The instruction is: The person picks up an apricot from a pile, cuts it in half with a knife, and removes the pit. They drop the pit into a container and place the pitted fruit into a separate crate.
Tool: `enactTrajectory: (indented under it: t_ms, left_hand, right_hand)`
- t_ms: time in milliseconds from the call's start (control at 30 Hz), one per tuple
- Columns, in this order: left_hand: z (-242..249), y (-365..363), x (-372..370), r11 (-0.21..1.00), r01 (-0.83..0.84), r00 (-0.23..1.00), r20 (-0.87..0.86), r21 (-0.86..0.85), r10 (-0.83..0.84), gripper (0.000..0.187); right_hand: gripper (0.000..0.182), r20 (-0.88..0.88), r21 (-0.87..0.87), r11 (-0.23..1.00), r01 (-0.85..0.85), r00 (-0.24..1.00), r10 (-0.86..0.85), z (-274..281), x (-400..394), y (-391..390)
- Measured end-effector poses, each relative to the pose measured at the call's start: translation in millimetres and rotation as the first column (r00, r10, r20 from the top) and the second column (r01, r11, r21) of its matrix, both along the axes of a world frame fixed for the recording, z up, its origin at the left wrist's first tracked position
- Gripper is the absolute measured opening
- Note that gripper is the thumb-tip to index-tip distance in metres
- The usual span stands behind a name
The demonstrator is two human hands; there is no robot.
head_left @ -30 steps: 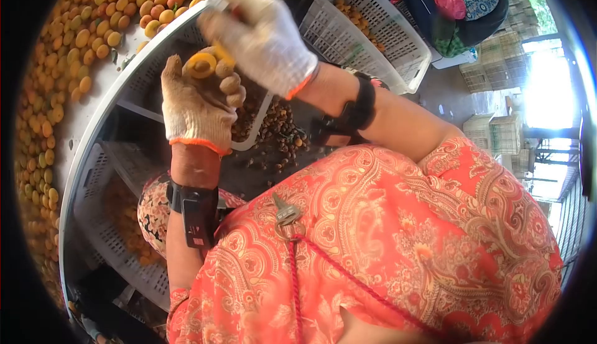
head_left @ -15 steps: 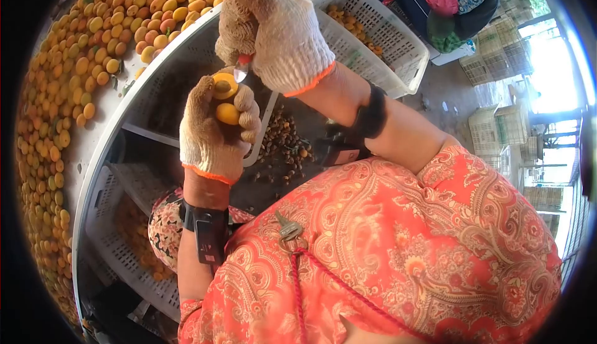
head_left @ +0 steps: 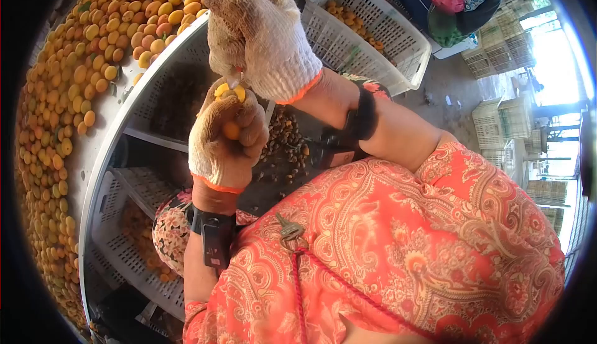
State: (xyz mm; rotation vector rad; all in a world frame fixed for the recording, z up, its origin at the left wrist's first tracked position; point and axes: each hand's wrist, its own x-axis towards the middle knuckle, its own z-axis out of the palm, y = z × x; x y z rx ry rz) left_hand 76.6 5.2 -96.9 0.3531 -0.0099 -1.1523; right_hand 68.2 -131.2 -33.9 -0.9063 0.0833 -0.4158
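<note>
My left hand, in a soiled knit glove, is closed around a cut apricot held up at its fingertips. A second orange piece of apricot shows between the curled fingers and palm. Just above, my right hand, gloved the same way, is shut on a small knife. Most of the knife is hidden in the fist; its short blade points down right at the cut apricot.
Whole apricots cover the table at left, bounded by a pale curved rim. Below it, a white crate holds apricot pieces. Pits lie beyond my hands. Another crate with halves stands near a seated person.
The knife tip has come down onto the cut apricot. My left hand has moved slightly right and its fingers have closed more; my right hand has shifted a little left.
</note>
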Motion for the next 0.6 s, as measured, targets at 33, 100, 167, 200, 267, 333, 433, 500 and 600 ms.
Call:
enactTrajectory:
  t_ms: [33, 100, 167, 200, 267, 333, 433, 500, 600]
  left_hand:
    - [1, -1, -1, 1.000, -0.011, 1.000, 0.007, 0.016, 0.010, 0.010]
    - [3, -2, -4, 0.999, -0.019, 1.000, 0.015, 0.030, 0.018, 0.010]
    - [6, -1, -5, 0.999, -0.013, 0.999, 0.044, 0.037, 0.012, 0.008]
    - [6, -1, -6, 0.999, -0.013, 0.999, 0.045, 0.037, 0.011, 0.008]
    - [6, -2, -9, 0.993, -0.045, 0.998, -0.034, 0.107, 0.049, 0.007]
    - [9, -3, -12, 0.989, -0.069, 0.997, -0.022, 0.132, 0.072, 0.008]
    - [2, -2, -10, 0.989, -0.059, 0.998, 0.022, 0.136, 0.056, 0.009]
    - [1, -2, -9, 0.993, -0.023, 0.998, 0.058, 0.117, 0.017, 0.009]
    - [5, -4, -11, 0.993, -0.066, 0.994, 0.092, 0.101, 0.056, 0.011]
  right_hand:
    - [0.017, -0.026, 0.001, 1.000, -0.004, 1.000, 0.004, 0, -1, 0]
    - [0.017, -0.035, -0.022, 1.000, 0.017, 0.999, -0.017, 2, -4, 0]
    - [0.017, -0.043, -0.045, 0.998, 0.037, 0.998, -0.039, 0, -5, 2]
    - [0.017, -0.023, -0.047, 0.998, 0.041, 0.999, -0.042, -3, -4, 4]
    - [0.017, 0.000, -0.050, 0.998, 0.045, 0.999, -0.045, -3, -4, 4]
    - [0.017, -0.043, -0.052, 0.997, 0.050, 0.998, -0.052, -2, -4, 4]
    - [0.028, -0.109, -0.040, 0.999, -0.028, 0.994, 0.024, 0, -8, 0]
    - [0.031, -0.133, -0.024, 1.000, 0.005, 0.991, -0.008, 1, -7, 0]
    - [0.037, -0.150, 0.073, 0.997, 0.030, 0.988, -0.019, -4, -4, -7]
